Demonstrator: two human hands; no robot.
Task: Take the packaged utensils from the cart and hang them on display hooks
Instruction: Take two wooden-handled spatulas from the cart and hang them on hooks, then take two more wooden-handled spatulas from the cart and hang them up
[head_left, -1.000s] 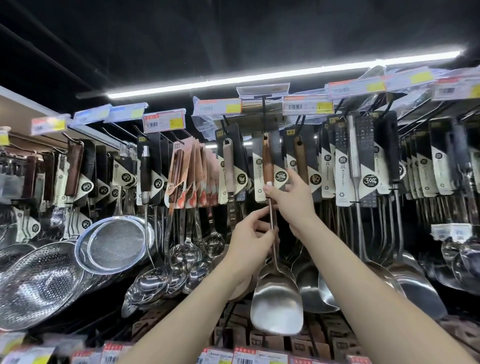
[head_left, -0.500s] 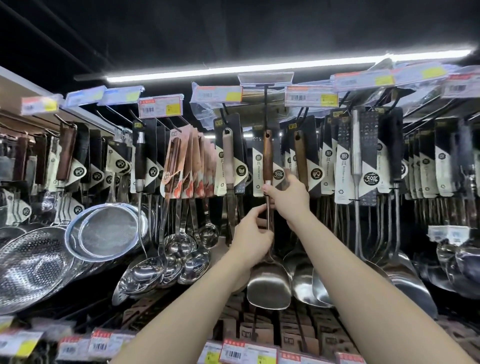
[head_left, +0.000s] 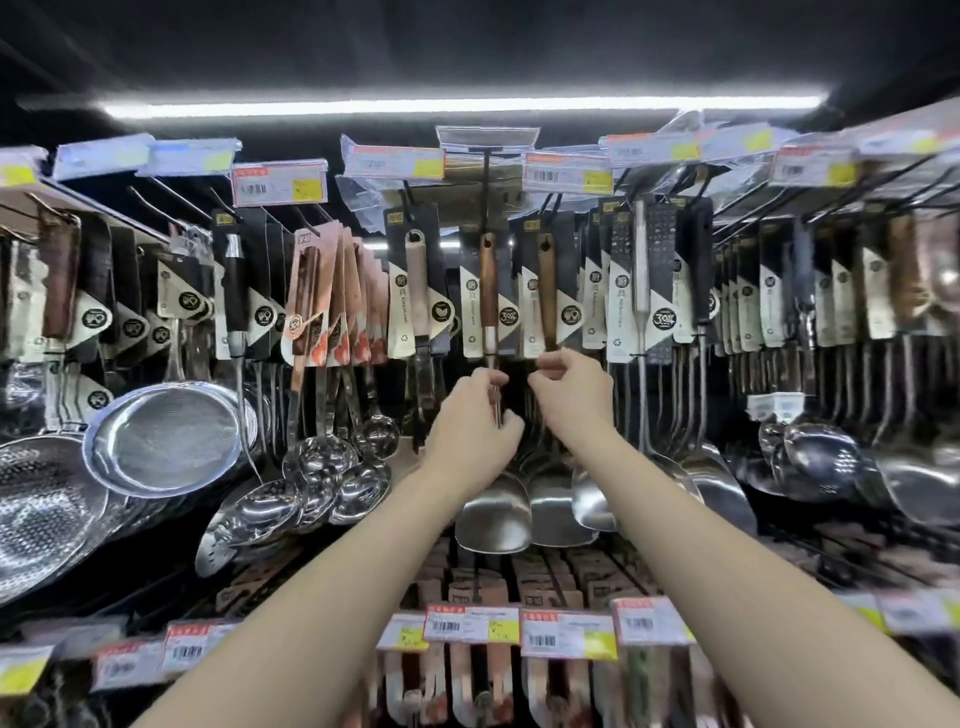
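Note:
A packaged steel spatula (head_left: 488, 283) with a wooden handle and a black-and-cream card hangs from the centre display hook (head_left: 485, 176). Its blade (head_left: 493, 519) shows below my left wrist. My left hand (head_left: 470, 431) grips the spatula's metal shaft just under the handle. My right hand (head_left: 574, 392) is a little to the right, fingers curled near the bottom of the neighbouring wooden-handled spatula (head_left: 546, 291). Whether it pinches anything is unclear. The cart is out of view.
Rows of carded ladles (head_left: 322, 457), turners and slotted spatulas (head_left: 644, 270) fill the hooks on both sides. Steel strainers and colanders (head_left: 161, 436) hang at the left. Price tags (head_left: 280, 184) line the rail above and the shelf edge (head_left: 569, 634) below.
The spatula now hangs straight on the hook. My right hand has dropped from the handle's card to just below it. My left hand stays on the shaft.

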